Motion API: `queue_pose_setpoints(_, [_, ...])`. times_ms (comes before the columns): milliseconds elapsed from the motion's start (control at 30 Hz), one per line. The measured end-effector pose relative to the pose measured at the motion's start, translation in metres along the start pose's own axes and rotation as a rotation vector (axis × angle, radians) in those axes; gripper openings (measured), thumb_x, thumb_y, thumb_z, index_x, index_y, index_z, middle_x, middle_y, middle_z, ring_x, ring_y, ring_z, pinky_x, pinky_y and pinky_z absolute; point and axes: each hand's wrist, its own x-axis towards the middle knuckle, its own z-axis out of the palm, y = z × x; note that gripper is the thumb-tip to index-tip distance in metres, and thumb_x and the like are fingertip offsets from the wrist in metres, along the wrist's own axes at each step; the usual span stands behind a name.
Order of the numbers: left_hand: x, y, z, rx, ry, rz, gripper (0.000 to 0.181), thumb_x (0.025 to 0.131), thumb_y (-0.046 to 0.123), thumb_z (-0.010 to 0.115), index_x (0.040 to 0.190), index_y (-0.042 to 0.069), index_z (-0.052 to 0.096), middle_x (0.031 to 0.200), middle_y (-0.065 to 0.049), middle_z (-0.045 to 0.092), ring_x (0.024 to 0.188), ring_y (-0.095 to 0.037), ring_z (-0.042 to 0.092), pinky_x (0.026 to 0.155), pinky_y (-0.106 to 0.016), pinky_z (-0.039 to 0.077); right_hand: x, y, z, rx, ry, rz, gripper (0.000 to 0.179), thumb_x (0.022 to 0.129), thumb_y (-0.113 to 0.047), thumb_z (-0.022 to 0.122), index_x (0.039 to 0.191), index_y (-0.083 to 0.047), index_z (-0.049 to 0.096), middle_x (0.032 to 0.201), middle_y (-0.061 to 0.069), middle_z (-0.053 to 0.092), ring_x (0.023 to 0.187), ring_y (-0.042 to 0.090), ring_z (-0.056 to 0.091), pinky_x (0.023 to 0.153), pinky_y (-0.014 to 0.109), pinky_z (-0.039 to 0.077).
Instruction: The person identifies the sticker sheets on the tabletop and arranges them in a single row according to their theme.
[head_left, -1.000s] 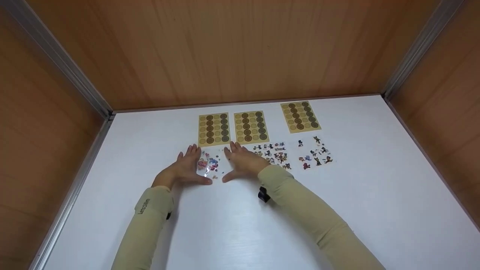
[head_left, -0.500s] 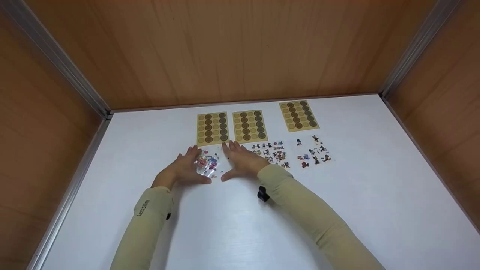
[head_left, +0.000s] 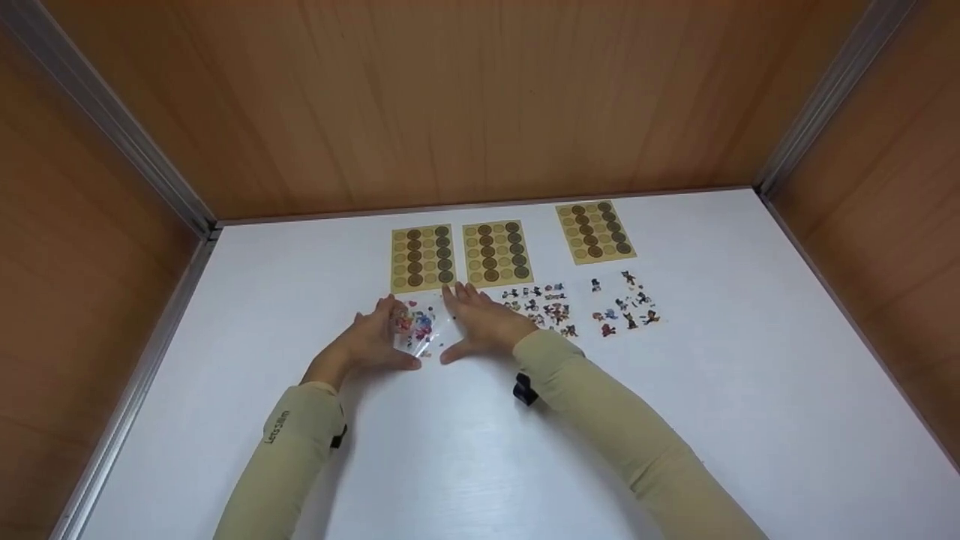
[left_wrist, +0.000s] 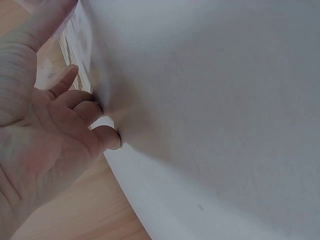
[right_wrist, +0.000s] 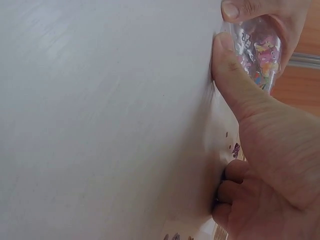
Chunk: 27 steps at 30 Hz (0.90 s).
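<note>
A clear sticker sheet [head_left: 416,325] with pink and blue cartoon figures lies between the two hands on the white table [head_left: 450,450]. My left hand [head_left: 373,335] grips its left side, thumb along the near edge and fingers toward the far edge. Its film bulges and shines there in the right wrist view. My right hand [head_left: 484,324] rests at the sheet's right side, thumb and forefinger spread across it. In the right wrist view, this hand's thumb [right_wrist: 230,67] lies near the left thumb, and its other fingers bend against the tabletop.
Beside the right hand lie two more sticker sheets, one with crowded figures [head_left: 551,309] and one with sparser figures [head_left: 626,304]. Behind are three gold sheets of round stickers: left [head_left: 423,258], middle [head_left: 497,253] and right [head_left: 595,231]. Wooden walls [head_left: 480,105] enclose the table.
The left fingers have bent in slightly and the sheet's shiny bulge has changed shape. The right hand stays nearly in place at the sheet's right side. The whole view has shifted slightly.
</note>
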Motion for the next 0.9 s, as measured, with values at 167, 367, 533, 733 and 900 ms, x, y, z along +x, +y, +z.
queue_pose_setpoints(167, [-0.001, -0.003, 0.004, -0.045, 0.012, 0.084, 0.105, 0.070, 0.031, 0.095, 0.152, 0.014, 0.031, 0.163, -0.017, 0.030, 0.151, -0.044, 0.014, 0.122, -0.059, 0.011, -0.001, 0.000, 0.000, 0.013, -0.003, 0.001, 0.126, 0.077, -0.065, 0.076, 0.163, -0.011, 0.003, 0.167, 0.018, -0.003, 0.154, 0.033, -0.001, 0.124, 0.046, 0.007])
queue_pose_setpoints(367, [-0.003, 0.002, 0.009, -0.082, 0.003, 0.144, 0.091, 0.074, 0.019, 0.092, 0.148, 0.014, 0.040, 0.155, -0.013, 0.043, 0.148, -0.032, 0.032, 0.123, -0.049, 0.021, -0.002, 0.000, 0.001, 0.033, -0.007, 0.002, 0.124, 0.077, -0.064, 0.076, 0.164, -0.014, 0.003, 0.168, 0.016, -0.004, 0.154, 0.031, -0.002, 0.124, 0.046, 0.007])
queue_pose_setpoints(533, [-0.003, 0.008, 0.012, -0.117, 0.003, 0.160, 0.091, 0.075, 0.009, 0.089, 0.152, 0.013, 0.040, 0.156, -0.013, 0.043, 0.147, -0.032, 0.033, 0.123, -0.049, 0.021, -0.002, 0.002, 0.004, 0.046, -0.001, 0.005, 0.125, 0.076, -0.065, 0.076, 0.164, -0.015, 0.003, 0.168, 0.016, -0.005, 0.154, 0.031, -0.003, 0.124, 0.047, 0.006])
queue_pose_setpoints(733, [-0.003, 0.009, 0.005, -0.284, 0.024, 0.157, 0.091, 0.079, -0.006, 0.079, 0.156, 0.013, 0.034, 0.140, -0.016, 0.054, 0.129, -0.032, 0.051, 0.115, -0.049, 0.037, -0.003, 0.002, 0.006, 0.061, -0.009, 0.009, 0.123, 0.077, -0.065, 0.075, 0.164, -0.018, 0.002, 0.168, 0.013, -0.007, 0.154, 0.029, -0.006, 0.124, 0.047, 0.005])
queue_pose_setpoints(900, [-0.001, 0.013, 0.001, -0.347, 0.035, 0.134, 0.087, 0.081, -0.015, 0.069, 0.155, 0.014, 0.034, 0.133, -0.015, 0.057, 0.115, -0.030, 0.057, 0.101, -0.044, 0.050, -0.004, 0.002, 0.004, 0.063, 0.005, -0.007, 0.122, 0.078, -0.064, 0.074, 0.164, -0.017, 0.002, 0.168, 0.014, -0.007, 0.154, 0.030, -0.006, 0.124, 0.047, 0.004])
